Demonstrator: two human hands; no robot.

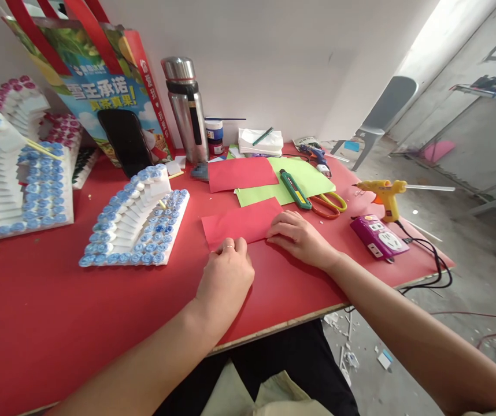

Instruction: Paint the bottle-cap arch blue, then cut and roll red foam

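Observation:
A sheet of red paper [240,224] lies on the red table in front of me. My left hand [229,270] is closed at its near left edge, fingers curled under and a ring on one finger. At the paper's right end, my right hand [300,238] has its fingers pressed together on the near corner. The fingertips of both hands are partly hidden. Just beyond lie a second piece of red paper [241,174] and light green paper [259,195]. A green utility knife [295,189] rests on the green paper, beside scissors [332,206] with orange and yellow-green handles.
To the left stand blue-and-white fan-shaped pieces [120,258], a black phone [125,141], a steel thermos [187,115] and a printed bag [100,75]. At right, a yellow glue gun [389,199] sits by a purple power strip [378,237] with black cords over the table edge.

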